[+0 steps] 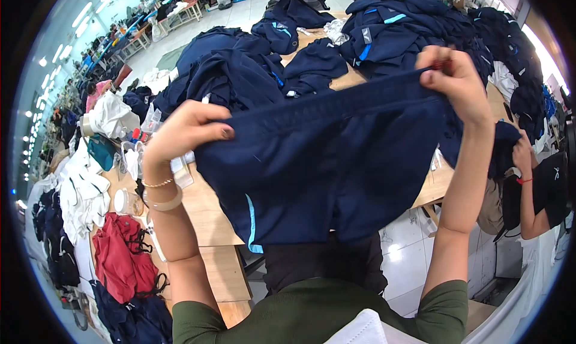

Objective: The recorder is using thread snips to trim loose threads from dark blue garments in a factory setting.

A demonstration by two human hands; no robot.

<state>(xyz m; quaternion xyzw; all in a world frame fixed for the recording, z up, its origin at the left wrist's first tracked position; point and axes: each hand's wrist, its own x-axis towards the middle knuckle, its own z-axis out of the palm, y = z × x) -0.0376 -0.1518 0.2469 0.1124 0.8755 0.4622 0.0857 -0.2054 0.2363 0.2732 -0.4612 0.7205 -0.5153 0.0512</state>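
A pair of navy shorts (pixel 318 164) hangs stretched between my two raised hands, its elastic waistband running along the top. My left hand (pixel 189 131) pinches one end of the waistband, thumb in front. My right hand (pixel 450 74) grips the other end, a little higher, so the band slopes up to the right. A light blue strip shows along the left leg's edge. Both leg hems hang loose in front of my lap. The fingers behind the cloth are hidden.
Beyond the shorts, navy garment piles (pixel 408 26) cover much of the wooden table (pixel 207 212). At the left lie a red bag (pixel 123 257), white garments (pixel 84 179) and a clear plastic jar (pixel 126 201). One person works across the table; another person's arm (pixel 528 188) is at the right.
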